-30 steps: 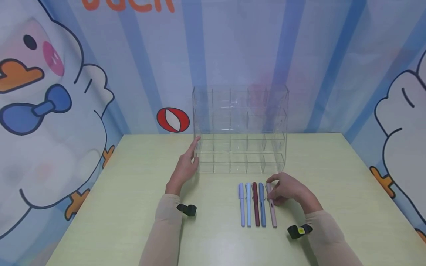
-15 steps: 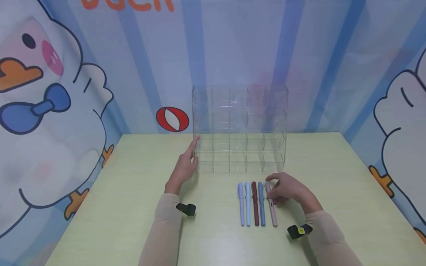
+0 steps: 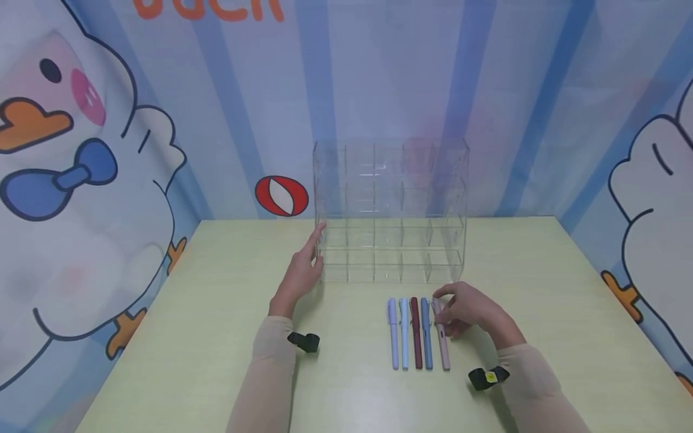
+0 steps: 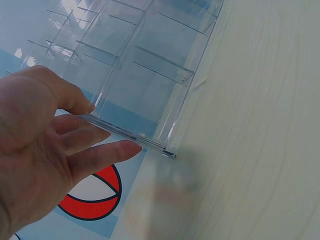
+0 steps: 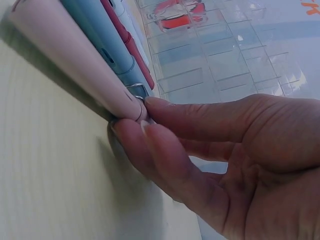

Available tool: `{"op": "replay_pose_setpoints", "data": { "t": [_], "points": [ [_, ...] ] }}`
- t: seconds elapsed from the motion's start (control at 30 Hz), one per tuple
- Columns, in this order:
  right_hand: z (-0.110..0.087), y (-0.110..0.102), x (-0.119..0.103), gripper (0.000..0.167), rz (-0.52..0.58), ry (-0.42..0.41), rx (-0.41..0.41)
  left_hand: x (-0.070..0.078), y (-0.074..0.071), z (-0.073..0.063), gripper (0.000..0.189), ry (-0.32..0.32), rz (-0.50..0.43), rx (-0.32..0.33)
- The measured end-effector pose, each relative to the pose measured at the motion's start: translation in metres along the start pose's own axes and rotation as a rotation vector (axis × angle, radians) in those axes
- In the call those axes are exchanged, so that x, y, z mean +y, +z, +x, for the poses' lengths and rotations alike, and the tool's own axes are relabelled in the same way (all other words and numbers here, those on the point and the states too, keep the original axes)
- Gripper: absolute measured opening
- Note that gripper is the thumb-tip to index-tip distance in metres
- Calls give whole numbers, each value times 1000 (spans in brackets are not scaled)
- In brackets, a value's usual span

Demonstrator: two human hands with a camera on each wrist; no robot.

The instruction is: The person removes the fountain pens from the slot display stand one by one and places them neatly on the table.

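A clear acrylic rack (image 3: 387,264) with rows of compartments stands upright at the back of the table. My left hand (image 3: 299,278) pinches its left side wall (image 4: 130,136), thumb on one face and fingers on the other. In front of the rack's right half lie several pens side by side: light purple (image 3: 393,343), light blue (image 3: 404,343), dark red (image 3: 417,343) and blue (image 3: 428,346). At the right end of this row, my right hand (image 3: 472,308) pinches a pale pink pen (image 3: 443,350) by its capped end, which the fingers partly hide in the right wrist view.
The pale wooden table (image 3: 346,397) runs back to a blue striped cloth backdrop (image 3: 357,78) printed with cartoon ducks, close behind the rack. A black wrist camera (image 3: 304,341) sits on the left sleeve, another camera (image 3: 488,377) on the right.
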State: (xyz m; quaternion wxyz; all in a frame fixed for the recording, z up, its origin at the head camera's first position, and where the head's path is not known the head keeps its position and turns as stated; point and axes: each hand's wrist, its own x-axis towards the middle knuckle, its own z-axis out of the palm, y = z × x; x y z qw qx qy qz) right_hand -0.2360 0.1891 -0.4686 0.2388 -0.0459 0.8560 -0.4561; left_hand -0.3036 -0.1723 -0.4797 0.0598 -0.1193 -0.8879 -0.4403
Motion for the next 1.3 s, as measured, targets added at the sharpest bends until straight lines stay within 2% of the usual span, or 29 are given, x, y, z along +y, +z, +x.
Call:
{"op": "replay_pose_setpoints", "data": {
  "t": [0.23,0.43,0.6,0.83,1.07,1.17,1.3],
  "points": [
    [0,-1,2,57,14,7,4,1,1,0,77,-1,-20,-8],
    [0,-2,2,56,-45,-6,9,0,-1,-3,77,-17,-22,-12],
    [1,-7,0,55,-88,-8,32,-1,-5,-5,76,1,-20,-1],
    [-3,-12,-6,57,-70,-32,45,-6,-9,-8,73,-3,-15,-2],
    [-6,-13,-10,58,-55,-44,76,-7,-12,-8,75,23,-16,7],
    [-5,-13,-11,58,-59,-67,96,-7,-11,-8,76,18,-10,11],
    [-3,-11,-10,58,-54,-136,140,-8,-11,-11,76,14,17,17]
  ]
}}
